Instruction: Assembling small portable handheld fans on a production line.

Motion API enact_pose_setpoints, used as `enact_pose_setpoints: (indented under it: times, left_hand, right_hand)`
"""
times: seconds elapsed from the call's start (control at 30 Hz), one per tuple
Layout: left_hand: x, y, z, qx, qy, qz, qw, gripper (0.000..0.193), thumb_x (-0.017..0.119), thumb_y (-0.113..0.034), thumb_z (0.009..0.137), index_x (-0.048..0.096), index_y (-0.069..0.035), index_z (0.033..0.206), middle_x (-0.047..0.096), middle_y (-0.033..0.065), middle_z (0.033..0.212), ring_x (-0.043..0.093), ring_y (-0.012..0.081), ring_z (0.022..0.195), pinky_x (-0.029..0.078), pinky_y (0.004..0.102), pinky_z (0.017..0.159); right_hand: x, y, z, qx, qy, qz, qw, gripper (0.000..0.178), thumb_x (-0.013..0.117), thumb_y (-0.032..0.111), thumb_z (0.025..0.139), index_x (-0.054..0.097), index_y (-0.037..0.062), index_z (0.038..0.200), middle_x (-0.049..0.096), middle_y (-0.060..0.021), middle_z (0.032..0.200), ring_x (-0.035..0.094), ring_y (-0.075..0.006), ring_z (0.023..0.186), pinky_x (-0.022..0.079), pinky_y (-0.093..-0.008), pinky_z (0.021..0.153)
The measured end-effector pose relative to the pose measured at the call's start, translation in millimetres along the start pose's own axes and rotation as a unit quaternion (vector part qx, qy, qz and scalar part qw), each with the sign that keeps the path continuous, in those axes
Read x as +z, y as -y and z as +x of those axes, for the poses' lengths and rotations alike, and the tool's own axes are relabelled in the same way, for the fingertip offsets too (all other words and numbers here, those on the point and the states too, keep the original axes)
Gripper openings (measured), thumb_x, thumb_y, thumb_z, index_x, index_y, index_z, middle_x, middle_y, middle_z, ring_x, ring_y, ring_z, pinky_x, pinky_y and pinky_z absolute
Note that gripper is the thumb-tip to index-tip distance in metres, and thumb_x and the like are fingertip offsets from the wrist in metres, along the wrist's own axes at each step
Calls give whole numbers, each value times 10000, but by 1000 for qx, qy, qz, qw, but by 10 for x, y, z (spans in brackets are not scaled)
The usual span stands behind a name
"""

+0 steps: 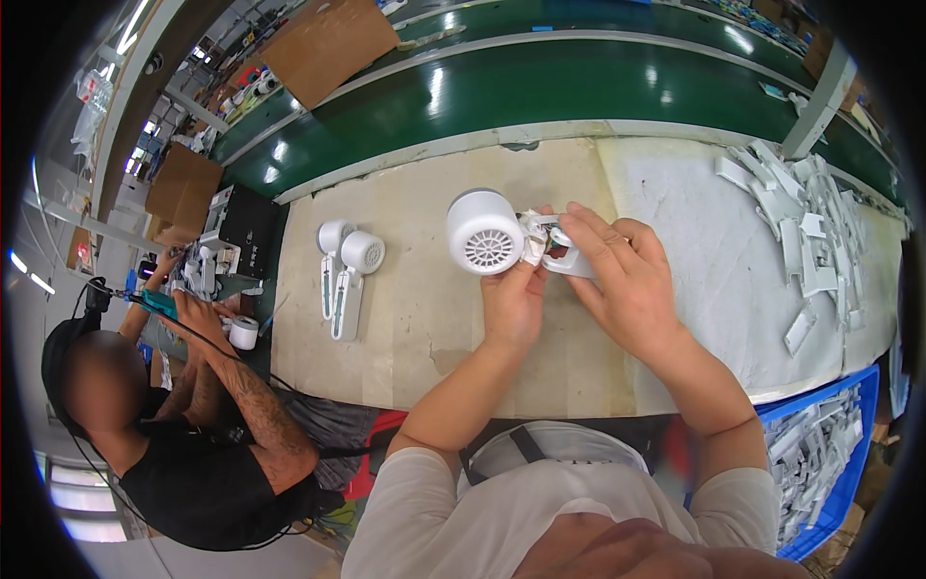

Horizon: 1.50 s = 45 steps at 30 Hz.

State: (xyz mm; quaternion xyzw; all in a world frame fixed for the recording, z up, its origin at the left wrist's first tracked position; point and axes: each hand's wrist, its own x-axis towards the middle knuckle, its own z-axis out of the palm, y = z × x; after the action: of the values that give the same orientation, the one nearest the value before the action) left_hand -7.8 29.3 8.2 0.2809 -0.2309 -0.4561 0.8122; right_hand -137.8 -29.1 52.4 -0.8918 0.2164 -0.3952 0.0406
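Note:
A white device with a round, grilled head (482, 232), like a small hair dryer, is held above the table in front of me. My left hand (513, 301) is closed round it just below the head. My right hand (629, 275) grips its white plastic handle part (571, 259), thumb below and fingers on top. Between head and handle the body is uncovered, and small inner parts show there, too small to make out. To the left, two similar white devices (363, 253) with folded handles lie side by side on the table.
White plastic shell pieces (815, 241) are heaped at the table's right; more fill a blue crate (873, 386) below. A green conveyor belt (540, 92) runs behind, with a cardboard box (328, 48). At left a co-worker (207, 473) holds a teal power screwdriver (159, 303).

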Motion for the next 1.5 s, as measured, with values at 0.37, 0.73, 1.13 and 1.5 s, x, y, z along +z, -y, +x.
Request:
enact_pose_setpoints:
  times: [0.37,0.73,1.13,1.5]
  left_hand:
    - [41,104,-95,66,-10,57,996,428,550,16,823,422,-39,1227,485,80,1223,488,186,1103,412,341,931]
    - [-61,-228,25,93,29,-1,995,369,624,-80,796,506,-11,1138,578,140,1086,552,296,1048,442,440,915]
    - [-321,-698,-142,62,40,490,868,255,642,-150,736,601,-26,955,633,110,860,597,252,818,430,376,857]
    - [-1948,-1732,-43,146,-135,914,355,377,681,-265,687,623,-82,1012,612,126,1015,436,363,1114,219,568,994]
  right_hand:
    - [54,52,24,-23,-37,-11,999,619,707,124,615,517,91,1204,547,-59,1213,501,-265,995,377,-348,859]
    - [91,-67,-30,278,107,436,849,313,616,319,811,522,23,842,472,-5,720,420,-76,669,370,-236,589]
    - [450,-55,-172,29,252,280,926,329,676,243,734,558,-5,915,552,-136,865,551,-274,794,433,-332,668]
    - [420,-250,-48,76,100,154,980,162,622,97,777,597,33,923,578,-133,908,545,-292,885,447,-350,758]
